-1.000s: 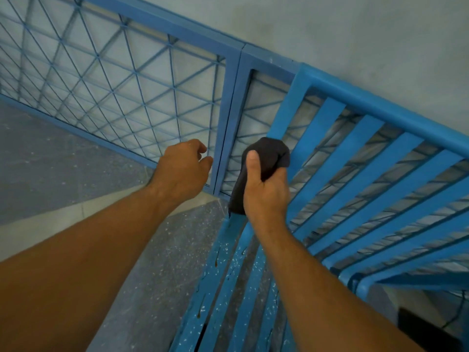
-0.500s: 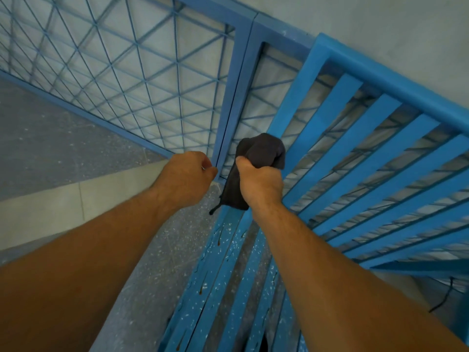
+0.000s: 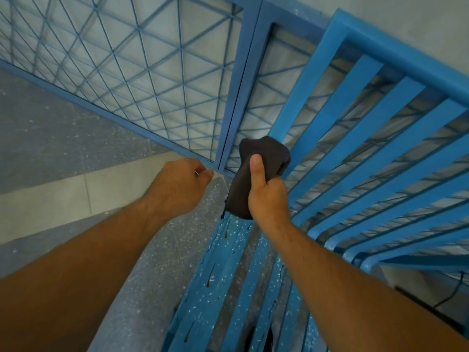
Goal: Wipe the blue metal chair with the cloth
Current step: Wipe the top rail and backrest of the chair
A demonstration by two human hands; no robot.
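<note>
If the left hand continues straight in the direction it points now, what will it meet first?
Most likely the bottom rail of the blue mesh panel, near its corner post just beyond the knuckles of the left hand. Depth is unclear; it could stop short at the floor's pale strip.

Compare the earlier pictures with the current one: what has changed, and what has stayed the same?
The right hand has slid the dark cloth slightly back up the blue chair slat after dipping lower. The left hand stays closed beside it, empty; the grip on the cloth is unchanged.
</note>
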